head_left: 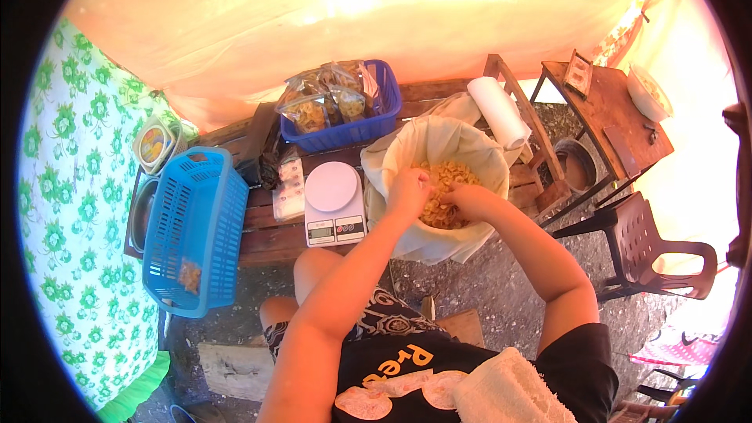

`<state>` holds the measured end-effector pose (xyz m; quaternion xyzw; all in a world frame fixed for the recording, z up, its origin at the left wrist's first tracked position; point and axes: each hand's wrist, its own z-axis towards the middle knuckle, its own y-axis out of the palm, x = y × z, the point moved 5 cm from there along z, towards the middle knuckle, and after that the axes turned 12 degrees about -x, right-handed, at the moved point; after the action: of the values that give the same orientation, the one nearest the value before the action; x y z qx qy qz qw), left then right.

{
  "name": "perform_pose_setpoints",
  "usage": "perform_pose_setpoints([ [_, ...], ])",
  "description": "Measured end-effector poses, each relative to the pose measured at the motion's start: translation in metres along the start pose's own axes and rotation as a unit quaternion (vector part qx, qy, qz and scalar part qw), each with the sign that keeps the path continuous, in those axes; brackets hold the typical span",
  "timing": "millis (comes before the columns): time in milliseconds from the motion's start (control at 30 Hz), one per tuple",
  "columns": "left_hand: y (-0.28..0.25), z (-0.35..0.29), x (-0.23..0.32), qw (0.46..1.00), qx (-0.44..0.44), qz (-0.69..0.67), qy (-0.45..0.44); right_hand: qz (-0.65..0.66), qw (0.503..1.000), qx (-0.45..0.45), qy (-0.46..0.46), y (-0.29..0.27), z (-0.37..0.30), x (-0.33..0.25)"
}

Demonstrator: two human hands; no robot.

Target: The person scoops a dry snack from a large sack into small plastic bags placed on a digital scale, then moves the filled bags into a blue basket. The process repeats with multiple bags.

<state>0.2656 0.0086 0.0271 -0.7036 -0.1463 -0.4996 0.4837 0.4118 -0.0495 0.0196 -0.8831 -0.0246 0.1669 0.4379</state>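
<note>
A round container lined with pale cloth [489,149] holds a heap of golden-brown chips [446,176]. Both my hands reach into it. My left hand [411,190] is over the left side of the heap, its fingers curled closed, and whatever they hold is hidden. On the right side, my right hand [471,202] dips into the chips with its fingertips out of sight among them. Just left of the container lies a white digital kitchen scale [335,211], its round plate bare. Beside the scale are flat clear plastic bags [289,192].
Filled clear pouches [325,102] stand in a dark blue basket [337,139] behind the scale. A large light blue basket [196,227] is at left. A paper towel roll [499,113] lies behind the container. A wooden table [607,113] and brown plastic chair [654,247] are at right.
</note>
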Motion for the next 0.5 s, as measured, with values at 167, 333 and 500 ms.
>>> perform_pose_setpoints([
  [167, 0.008, 0.000, 0.004, 1.000, -0.016, 0.006, 0.004, 0.088, 0.994, 0.058, -0.042, -0.011, -0.012, 0.013],
  [333, 0.019, 0.002, -0.001, 1.000, -0.019, 0.001, -0.004, 0.307, 0.945, 0.101, -0.049, -0.031, -0.029, 0.027],
  [500, 0.027, 0.005, 0.005, 0.997, 0.014, 0.024, 0.078, 0.598, 0.797, 0.073, -0.047, -0.025, -0.040, 0.011],
])
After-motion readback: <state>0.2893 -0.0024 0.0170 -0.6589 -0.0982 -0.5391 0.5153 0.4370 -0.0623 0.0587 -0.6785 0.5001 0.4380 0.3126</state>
